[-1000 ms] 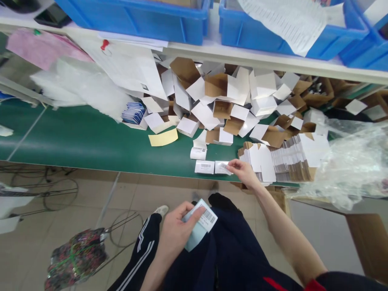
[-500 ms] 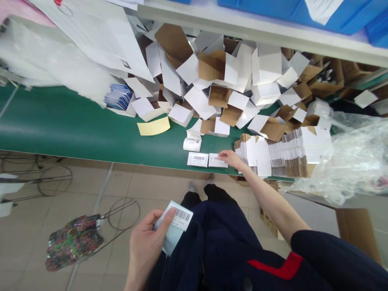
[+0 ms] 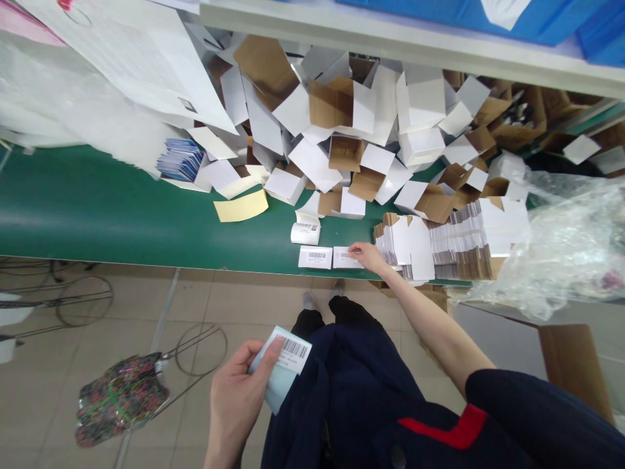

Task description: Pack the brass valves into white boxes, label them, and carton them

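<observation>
My left hand [image 3: 239, 387] is closed on a light blue label sheet [image 3: 279, 391], thumb on top. A white barcode label [image 3: 294, 352] shows at the sheet's upper end. At the bench edge, my right hand [image 3: 367, 255] lies with its fingers stretched over a flat white carton [image 3: 344, 258] that bears a barcode label. The fingertips rest on that label and cover part of it. Left of it lies a second flat carton [image 3: 315, 257], also with a barcode label. A curled roll of white labels [image 3: 305, 233] sits just behind these two.
Stacked flattened cartons [image 3: 454, 241] stand right of my right hand, beside clear plastic wrap [image 3: 571, 241]. Open white boxes [image 3: 342, 111] are heaped behind. A yellow paper strip [image 3: 241, 206] and blue-and-white packets [image 3: 180, 159] lie leftward on the green bench [image 3: 97, 208].
The view has shifted slightly. Both hands keep nearly the same places, the left on the label sheet and the right on the right-hand carton.
</observation>
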Demonstrator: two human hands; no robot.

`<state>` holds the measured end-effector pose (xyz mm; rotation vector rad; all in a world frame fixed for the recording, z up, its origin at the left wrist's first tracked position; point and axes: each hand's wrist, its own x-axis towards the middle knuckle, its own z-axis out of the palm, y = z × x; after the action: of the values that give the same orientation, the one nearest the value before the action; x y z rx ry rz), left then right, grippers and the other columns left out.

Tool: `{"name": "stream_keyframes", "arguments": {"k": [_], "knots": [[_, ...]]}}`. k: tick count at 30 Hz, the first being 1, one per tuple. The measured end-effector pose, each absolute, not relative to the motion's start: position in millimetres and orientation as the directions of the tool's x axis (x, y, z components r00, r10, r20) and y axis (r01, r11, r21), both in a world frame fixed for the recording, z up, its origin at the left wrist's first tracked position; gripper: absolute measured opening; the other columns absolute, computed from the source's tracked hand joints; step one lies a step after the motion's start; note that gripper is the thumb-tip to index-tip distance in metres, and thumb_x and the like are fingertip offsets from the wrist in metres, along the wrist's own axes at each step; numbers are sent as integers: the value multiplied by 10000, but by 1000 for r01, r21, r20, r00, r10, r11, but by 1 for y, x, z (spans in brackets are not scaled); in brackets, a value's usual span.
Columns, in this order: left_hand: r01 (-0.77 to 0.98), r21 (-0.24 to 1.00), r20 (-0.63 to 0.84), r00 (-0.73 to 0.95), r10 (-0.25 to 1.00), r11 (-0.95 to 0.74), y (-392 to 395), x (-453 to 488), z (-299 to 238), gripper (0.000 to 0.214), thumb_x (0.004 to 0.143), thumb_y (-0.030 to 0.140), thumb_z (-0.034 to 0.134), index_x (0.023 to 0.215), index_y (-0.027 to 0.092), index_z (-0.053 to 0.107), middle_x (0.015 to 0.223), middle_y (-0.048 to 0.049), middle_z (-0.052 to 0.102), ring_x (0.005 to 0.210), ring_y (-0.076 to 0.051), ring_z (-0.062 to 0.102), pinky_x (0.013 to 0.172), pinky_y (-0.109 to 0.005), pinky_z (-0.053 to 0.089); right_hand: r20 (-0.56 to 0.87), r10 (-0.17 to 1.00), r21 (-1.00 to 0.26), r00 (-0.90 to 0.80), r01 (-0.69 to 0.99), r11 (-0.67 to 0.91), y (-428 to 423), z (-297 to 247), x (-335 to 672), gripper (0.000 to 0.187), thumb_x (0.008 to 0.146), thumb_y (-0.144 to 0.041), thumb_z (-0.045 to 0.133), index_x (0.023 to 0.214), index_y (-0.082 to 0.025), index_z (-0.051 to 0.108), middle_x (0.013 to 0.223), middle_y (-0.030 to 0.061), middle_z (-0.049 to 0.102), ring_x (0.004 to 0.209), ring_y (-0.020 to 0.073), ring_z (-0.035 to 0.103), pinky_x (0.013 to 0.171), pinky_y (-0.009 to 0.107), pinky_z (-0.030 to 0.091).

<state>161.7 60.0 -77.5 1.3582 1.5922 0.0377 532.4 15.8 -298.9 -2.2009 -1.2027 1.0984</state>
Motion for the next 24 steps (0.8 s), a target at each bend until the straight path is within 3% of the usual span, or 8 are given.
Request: {"name": "stream_keyframes", "arguments": {"k": [12, 24], "knots": [[753, 551, -620, 81, 781, 359, 64, 167, -66, 527, 753, 724, 706, 751, 197, 687, 585, 4, 632, 572, -156, 524, 532, -232, 399, -341, 866, -631, 365, 594, -499, 12, -298, 524, 251, 1010, -372, 634, 1169, -183, 675, 1212, 78, 690, 1050, 213, 682, 935, 435, 581], [762, 555, -614, 106, 782, 333, 66, 155, -76, 513, 777, 709, 709, 776, 196, 689, 594, 9, 631, 575, -152, 521, 534, -230, 394, -241, 866, -530, 438, 688, -496, 9, -300, 509, 254, 1008, -364, 639, 1179, -179, 669, 1212, 78, 685, 1054, 216, 680, 932, 438, 581]]}}
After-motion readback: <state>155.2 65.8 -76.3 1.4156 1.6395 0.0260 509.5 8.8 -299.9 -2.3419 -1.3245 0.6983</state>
